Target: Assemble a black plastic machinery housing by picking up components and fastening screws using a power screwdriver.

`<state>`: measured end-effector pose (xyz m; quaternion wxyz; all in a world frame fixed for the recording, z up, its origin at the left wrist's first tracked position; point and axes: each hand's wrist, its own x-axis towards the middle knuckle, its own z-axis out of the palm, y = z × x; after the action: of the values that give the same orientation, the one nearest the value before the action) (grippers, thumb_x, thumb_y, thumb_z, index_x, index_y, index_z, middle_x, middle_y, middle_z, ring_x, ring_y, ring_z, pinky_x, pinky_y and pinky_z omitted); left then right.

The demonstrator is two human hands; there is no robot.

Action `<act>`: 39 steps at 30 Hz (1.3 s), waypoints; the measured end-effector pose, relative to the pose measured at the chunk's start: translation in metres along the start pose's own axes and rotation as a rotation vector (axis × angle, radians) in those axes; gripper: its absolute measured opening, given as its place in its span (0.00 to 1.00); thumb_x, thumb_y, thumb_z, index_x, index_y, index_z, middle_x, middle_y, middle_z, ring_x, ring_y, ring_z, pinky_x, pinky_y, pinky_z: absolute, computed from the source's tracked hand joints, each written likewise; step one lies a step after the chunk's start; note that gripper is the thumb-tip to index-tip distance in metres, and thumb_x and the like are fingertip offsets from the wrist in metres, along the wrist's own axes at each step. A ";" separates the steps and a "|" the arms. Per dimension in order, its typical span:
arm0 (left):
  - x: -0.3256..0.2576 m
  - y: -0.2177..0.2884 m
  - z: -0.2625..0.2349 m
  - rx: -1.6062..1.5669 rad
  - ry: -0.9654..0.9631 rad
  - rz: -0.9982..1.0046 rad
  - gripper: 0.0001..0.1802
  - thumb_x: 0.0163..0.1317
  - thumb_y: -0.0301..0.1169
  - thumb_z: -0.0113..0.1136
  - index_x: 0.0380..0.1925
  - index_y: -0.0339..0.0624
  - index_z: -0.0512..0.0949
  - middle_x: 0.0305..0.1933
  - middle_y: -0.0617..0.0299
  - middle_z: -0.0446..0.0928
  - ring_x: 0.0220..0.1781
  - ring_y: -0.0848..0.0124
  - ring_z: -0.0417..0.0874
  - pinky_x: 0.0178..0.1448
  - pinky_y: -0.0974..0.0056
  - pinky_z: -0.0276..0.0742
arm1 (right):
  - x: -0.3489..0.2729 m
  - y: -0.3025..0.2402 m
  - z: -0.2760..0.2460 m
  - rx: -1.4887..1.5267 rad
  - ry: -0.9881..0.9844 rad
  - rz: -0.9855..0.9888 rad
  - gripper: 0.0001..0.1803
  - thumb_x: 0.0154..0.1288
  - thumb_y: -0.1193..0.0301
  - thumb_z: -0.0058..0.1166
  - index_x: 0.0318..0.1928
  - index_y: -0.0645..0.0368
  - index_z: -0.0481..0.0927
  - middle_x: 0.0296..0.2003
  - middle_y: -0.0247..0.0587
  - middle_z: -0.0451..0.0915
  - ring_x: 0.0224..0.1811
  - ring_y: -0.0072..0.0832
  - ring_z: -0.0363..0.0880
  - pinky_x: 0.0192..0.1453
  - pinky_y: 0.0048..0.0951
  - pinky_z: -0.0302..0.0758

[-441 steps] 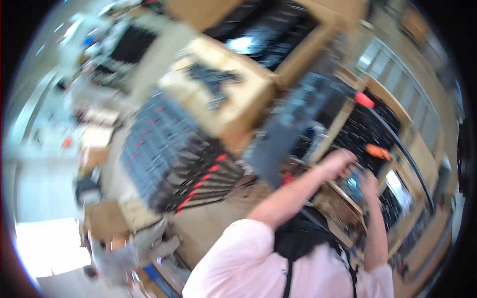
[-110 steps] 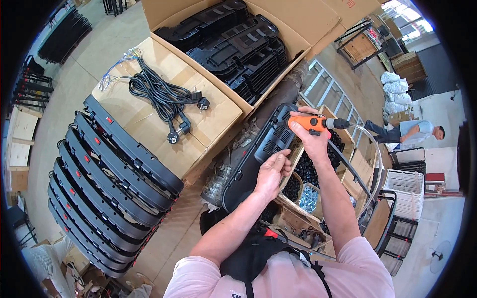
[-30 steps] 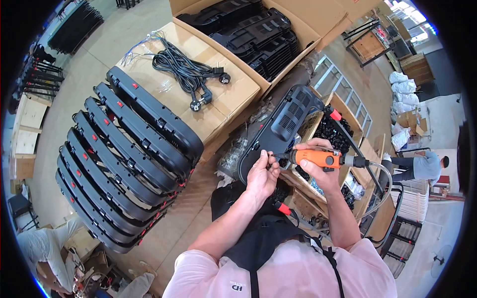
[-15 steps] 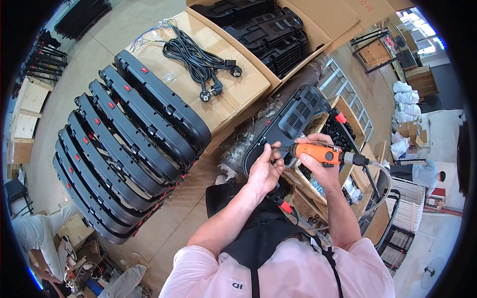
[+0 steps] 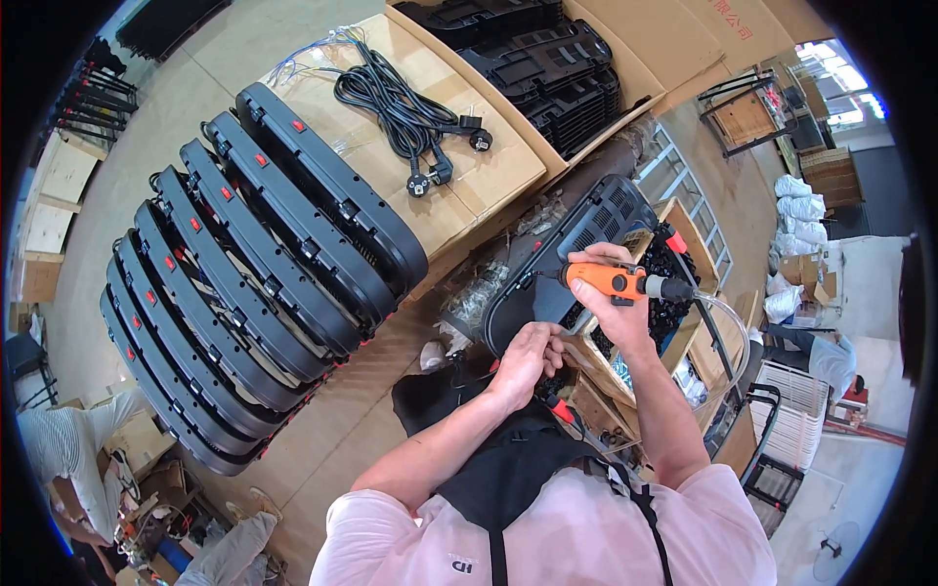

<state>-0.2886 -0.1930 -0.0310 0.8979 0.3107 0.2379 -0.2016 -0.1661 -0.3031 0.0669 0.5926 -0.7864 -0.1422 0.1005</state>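
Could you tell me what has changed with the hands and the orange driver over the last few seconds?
The right hand has kept its grip on the orange pneumatic screwdriver while shifting it along the long black plastic housing, its tip now pointing left. The left hand slid down from the housing's middle to its near end. The row of black housings and the coiled black power cords stayed put.

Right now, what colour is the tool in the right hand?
Orange, with a dark tip: the power screwdriver in the right hand, head view.
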 end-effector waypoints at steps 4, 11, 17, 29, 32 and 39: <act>-0.013 0.004 -0.008 -0.077 -0.061 0.046 0.16 0.83 0.41 0.51 0.49 0.39 0.79 0.42 0.64 0.80 0.38 0.76 0.81 0.42 0.69 0.79 | 0.008 -0.002 0.006 -0.103 -0.083 -0.010 0.18 0.64 0.78 0.68 0.53 0.62 0.79 0.53 0.47 0.85 0.56 0.30 0.83 0.64 0.35 0.79; -0.013 0.005 -0.025 0.024 -0.117 0.074 0.16 0.83 0.38 0.52 0.56 0.39 0.80 0.42 0.65 0.84 0.40 0.78 0.83 0.45 0.71 0.80 | 0.012 0.004 0.008 -0.060 -0.094 -0.039 0.16 0.63 0.80 0.68 0.51 0.62 0.81 0.52 0.44 0.86 0.53 0.27 0.83 0.61 0.32 0.80; -0.012 0.009 -0.022 -0.109 -0.020 0.020 0.17 0.83 0.38 0.51 0.61 0.40 0.76 0.44 0.59 0.85 0.39 0.75 0.85 0.43 0.70 0.80 | 0.008 -0.007 0.004 -0.049 -0.095 0.005 0.24 0.63 0.78 0.68 0.59 0.62 0.78 0.54 0.48 0.86 0.55 0.29 0.84 0.63 0.34 0.80; -0.003 0.023 -0.025 -0.537 0.049 -0.075 0.14 0.79 0.41 0.58 0.51 0.43 0.82 0.35 0.69 0.82 0.31 0.77 0.79 0.37 0.73 0.78 | -0.061 -0.028 -0.009 0.218 -0.042 0.035 0.27 0.63 0.81 0.66 0.62 0.64 0.71 0.55 0.52 0.84 0.62 0.39 0.82 0.70 0.43 0.78; 0.001 0.018 -0.027 -0.599 0.016 -0.068 0.15 0.79 0.43 0.57 0.50 0.44 0.82 0.34 0.70 0.82 0.32 0.77 0.78 0.36 0.74 0.76 | -0.061 -0.021 -0.009 0.233 -0.070 0.021 0.27 0.64 0.80 0.66 0.62 0.63 0.72 0.56 0.52 0.84 0.62 0.39 0.82 0.69 0.43 0.78; 0.009 0.012 -0.026 -0.695 -0.072 -0.065 0.15 0.81 0.43 0.54 0.52 0.44 0.80 0.33 0.69 0.79 0.32 0.76 0.77 0.38 0.72 0.76 | -0.057 -0.021 -0.007 0.208 -0.084 0.041 0.27 0.64 0.80 0.66 0.62 0.63 0.72 0.55 0.52 0.84 0.62 0.38 0.82 0.69 0.42 0.78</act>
<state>-0.2832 -0.1690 -0.0489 0.9510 -0.0286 0.2703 -0.1476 -0.2200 -0.3235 0.0881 0.6623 -0.7185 -0.1398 0.1597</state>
